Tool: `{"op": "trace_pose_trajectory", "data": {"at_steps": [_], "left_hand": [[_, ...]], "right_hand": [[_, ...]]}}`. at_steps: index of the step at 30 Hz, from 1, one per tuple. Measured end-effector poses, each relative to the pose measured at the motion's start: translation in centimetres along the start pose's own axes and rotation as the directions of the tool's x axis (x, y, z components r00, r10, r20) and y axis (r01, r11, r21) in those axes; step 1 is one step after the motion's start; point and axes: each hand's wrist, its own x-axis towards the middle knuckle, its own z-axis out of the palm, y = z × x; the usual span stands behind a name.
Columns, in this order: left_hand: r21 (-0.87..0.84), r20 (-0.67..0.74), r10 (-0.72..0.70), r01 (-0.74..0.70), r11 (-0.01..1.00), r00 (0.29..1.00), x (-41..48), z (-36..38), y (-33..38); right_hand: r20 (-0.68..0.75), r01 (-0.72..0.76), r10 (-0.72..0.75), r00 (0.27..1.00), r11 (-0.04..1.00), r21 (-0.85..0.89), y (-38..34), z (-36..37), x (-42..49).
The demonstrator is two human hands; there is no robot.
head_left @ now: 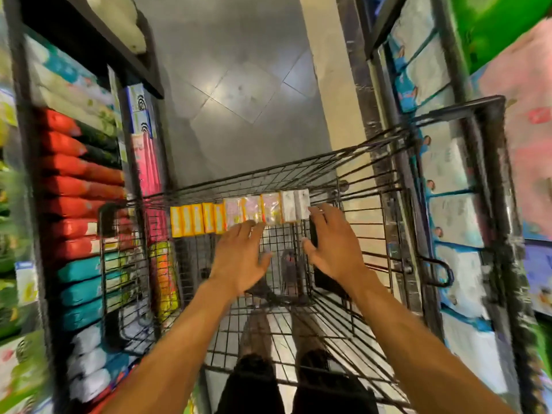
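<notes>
A wire cart [373, 204] fills the lower middle of the frame, in a narrow aisle between two shelves. Along its far wall stands a row of small packs, side by side and upright: yellow boxes [197, 219] at the left, pink packets [251, 209] in the middle and white boxes [295, 204] at the right.

The left hand [239, 258] reaches into the cart at centre frame. Its grip is spread, fingers straight and apart, with the fingertips at the lower edge of the pink packets and nothing held.

The right hand [334, 243] lies just right of it, over a dark flat thing [313, 231] that stands near the white boxes. The thumb runs along the thing's left edge and the fingers lie across its top. Whether that grip clasps it or only rests on it cannot be told through the blur.

At the left of the frame the shelf holds stacked red packs [80, 174] above teal packs [83, 273]. At the right are white packs [454, 216]. Grey floor tiles [239, 94] show at upper centre.
</notes>
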Motion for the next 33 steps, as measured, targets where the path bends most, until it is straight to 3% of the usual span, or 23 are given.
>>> {"op": "trace_pose_trajectory", "data": {"at_steps": [10, 17, 23, 29, 33], "left_hand": [[-0.249, 0.020, 0.050, -0.043, 0.968, 0.999, 12.7, 9.0, -3.5], [-0.295, 0.005, 0.129, -0.122, 0.948, 0.992, 18.6, 15.4, -3.7], [-0.330, -0.182, 0.147, -0.201, 0.922, 0.972, 20.2, 16.7, -3.4], [-0.438, -0.158, 0.107, -0.166, 0.883, 0.982, 18.7, 14.8, -5.6], [-0.499, -0.152, 0.038, -0.110, 0.859, 0.988, 15.3, 12.6, -7.6]], "right_hand": [[0.064, -0.033, 0.030, 0.998, 0.998, 0.044, 3.8, 9.8, 9.4], [0.094, -0.017, 0.036, 0.995, 0.981, -0.195, 4.4, 14.0, 13.2], [0.164, -0.097, 0.142, 0.976, 0.962, -0.255, 4.4, 15.1, 14.8], [0.137, -0.008, 0.033, 0.990, 0.984, -0.179, 4.4, 14.9, 14.7], [0.132, -0.004, -0.015, 0.991, 0.990, 0.144, 3.0, 12.8, 13.3]]}}
